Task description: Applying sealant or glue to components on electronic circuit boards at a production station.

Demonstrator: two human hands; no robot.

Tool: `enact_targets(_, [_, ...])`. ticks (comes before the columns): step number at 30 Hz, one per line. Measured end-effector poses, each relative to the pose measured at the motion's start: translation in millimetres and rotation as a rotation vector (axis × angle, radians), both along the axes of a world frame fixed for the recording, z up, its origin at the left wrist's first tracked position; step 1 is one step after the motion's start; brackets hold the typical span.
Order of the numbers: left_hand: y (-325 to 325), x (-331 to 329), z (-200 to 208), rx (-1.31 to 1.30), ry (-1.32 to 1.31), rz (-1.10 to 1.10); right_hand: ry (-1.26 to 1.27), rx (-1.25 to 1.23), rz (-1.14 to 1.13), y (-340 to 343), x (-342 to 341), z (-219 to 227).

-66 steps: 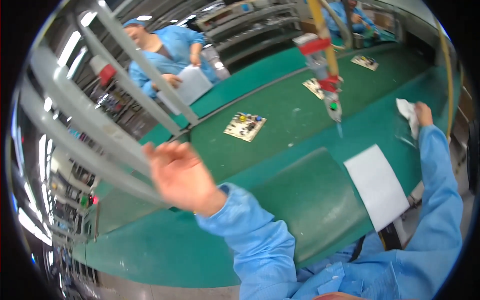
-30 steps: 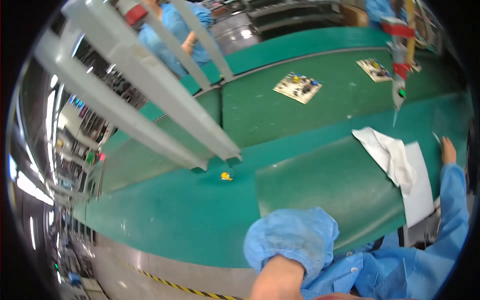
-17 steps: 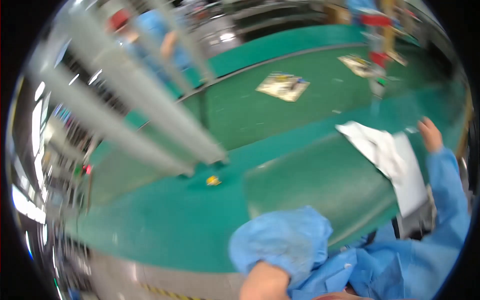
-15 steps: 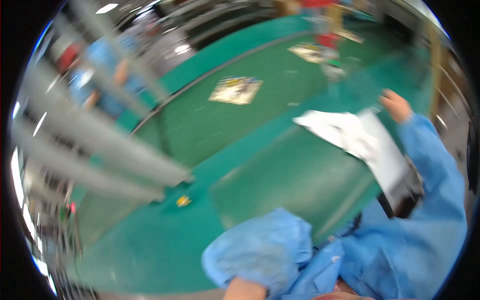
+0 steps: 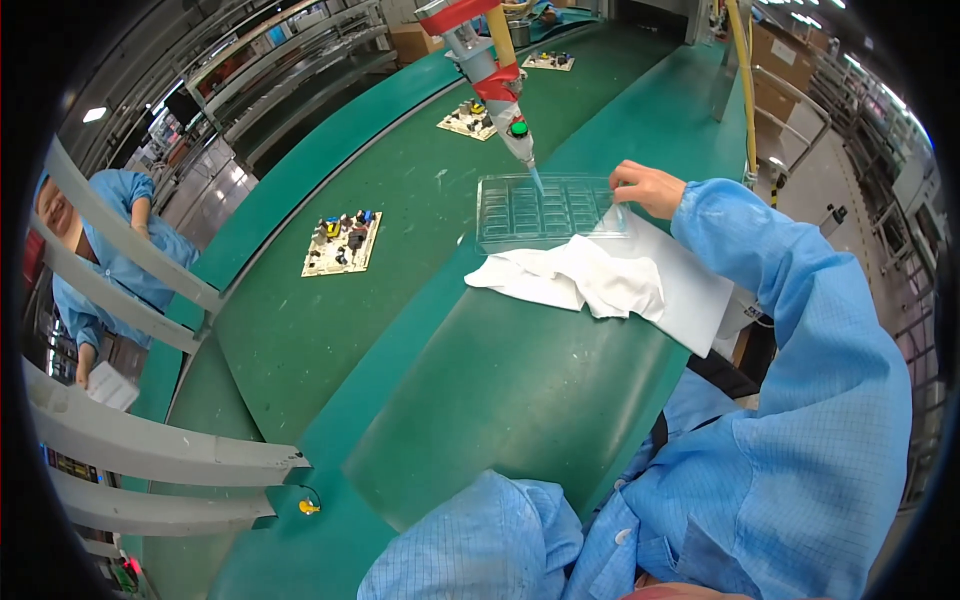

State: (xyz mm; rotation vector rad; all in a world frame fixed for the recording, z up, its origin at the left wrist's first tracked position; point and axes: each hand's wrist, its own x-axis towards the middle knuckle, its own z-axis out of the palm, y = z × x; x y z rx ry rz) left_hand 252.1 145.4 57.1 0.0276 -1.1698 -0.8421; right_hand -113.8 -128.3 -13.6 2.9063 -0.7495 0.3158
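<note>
My right hand (image 5: 648, 190) reaches out over the bench, its bent fingers pinching the right rim of a clear plastic tray (image 5: 555, 212) divided into several compartments. Of my left arm, only the blue sleeve (image 5: 470, 545) shows at the bottom; the hand itself is out of the picture. Above the tray, a grey tube-shaped tool wrapped in red tape (image 5: 490, 80), with a green knob and a thin blue nozzle, points down. A crumpled white cloth (image 5: 575, 275) lies just in front of the tray, partly over a white sheet (image 5: 690, 285).
Circuit boards (image 5: 342, 243) with components sit on the green conveyor belt (image 5: 410, 185). Grey curved bars (image 5: 160, 430) cross the left side, near a small yellow part (image 5: 309, 507). A co-worker in blue (image 5: 130, 240) holds a white item across the belt. A yellow post (image 5: 745, 90) stands at right.
The view has turned, shifting cloth and sheet leftward in the picture. My right hand has come in toward the tray's rim. My left wrist has dropped out of sight.
</note>
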Motion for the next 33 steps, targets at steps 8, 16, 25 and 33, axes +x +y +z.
enact_targets(8, [-28, 2, -6, 0.167, 0.002, 0.094, -0.325, 0.003, -0.085, -15, 5, 26])
enact_targets(16, [-53, -1, -4, 0.344, -0.050, 0.225, -1.151, 0.862, -0.493, -41, 59, 26])
enact_targets(25, [-60, 35, 11, 0.513, -0.186, 0.569, -1.782, 0.577, -0.566, -151, 33, -83])
enact_targets(33, [-77, 64, -6, 0.701, -0.209, 0.812, -1.728, 0.853, -0.523, -153, 51, -85])
